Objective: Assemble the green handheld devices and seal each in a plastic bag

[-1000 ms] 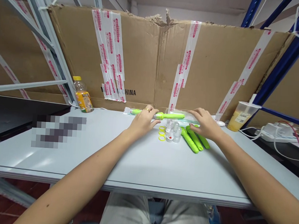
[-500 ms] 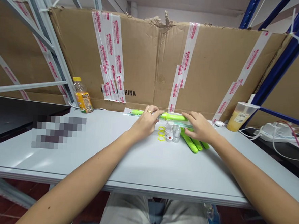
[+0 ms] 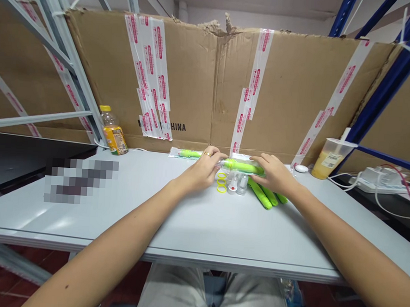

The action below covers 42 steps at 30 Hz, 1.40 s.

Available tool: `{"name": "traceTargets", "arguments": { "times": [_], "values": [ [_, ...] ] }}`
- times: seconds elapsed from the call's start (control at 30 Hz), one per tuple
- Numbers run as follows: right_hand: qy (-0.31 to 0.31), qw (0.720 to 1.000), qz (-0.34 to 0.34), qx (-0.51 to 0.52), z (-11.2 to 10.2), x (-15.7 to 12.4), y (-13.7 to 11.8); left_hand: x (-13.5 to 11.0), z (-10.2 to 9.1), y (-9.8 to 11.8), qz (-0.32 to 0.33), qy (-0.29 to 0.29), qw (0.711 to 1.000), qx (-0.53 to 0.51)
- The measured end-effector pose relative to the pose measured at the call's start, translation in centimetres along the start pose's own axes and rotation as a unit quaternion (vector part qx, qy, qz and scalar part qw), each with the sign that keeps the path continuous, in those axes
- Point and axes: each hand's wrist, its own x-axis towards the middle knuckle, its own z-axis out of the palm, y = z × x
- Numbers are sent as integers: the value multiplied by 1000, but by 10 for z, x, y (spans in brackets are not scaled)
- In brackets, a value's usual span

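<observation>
My left hand [image 3: 200,168], with a ring on one finger, pinches the near end of a green tube in a clear bag [image 3: 241,165]. My right hand [image 3: 272,173] grips the other end of that same bagged tube, lifted slightly over the table. Below it lie yellow rings [image 3: 221,183], small clear caps [image 3: 238,184] and several green tubes [image 3: 263,196] on the white table [image 3: 200,222]. Another bagged green piece [image 3: 186,153] lies behind my left hand.
A taped cardboard wall [image 3: 209,84] closes the back of the table. An orange drink bottle [image 3: 113,133] stands back left, a plastic cup with a straw [image 3: 330,159] back right, a white power strip with cables [image 3: 380,182] at the far right.
Both hands closed on the bagged green tube and raised it slightly off the table; my right hand slid left from the loose green tubes onto its end.
</observation>
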Motion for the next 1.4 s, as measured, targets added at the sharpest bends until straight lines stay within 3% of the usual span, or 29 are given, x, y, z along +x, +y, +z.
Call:
{"name": "traceTargets", "arguments": {
  "times": [0.23, 0.6, 0.77, 0.97, 1.17, 1.4],
  "values": [
    [17, 1000, 4, 5, -2, 0, -2, -1, 3, -3, 10, 70, 998, 2],
    [40, 999, 11, -18, -11, 1, -3, 3, 3, -5, 28, 102, 993, -57],
    [33, 999, 15, -10, -12, 0, -2, 2, 3, -6, -20, 115, 992, -49],
    [26, 1000, 5, -2, -8, 1, -4, 3, 4, -4, -29, 102, 992, -62],
    [40, 999, -9, -13, -9, 2, -7, 5, 1, 8, -128, 104, 981, -101],
    [46, 999, -20, -15, -12, 5, -13, 10, 2, 21, -252, 84, 936, -231]
  ]
}}
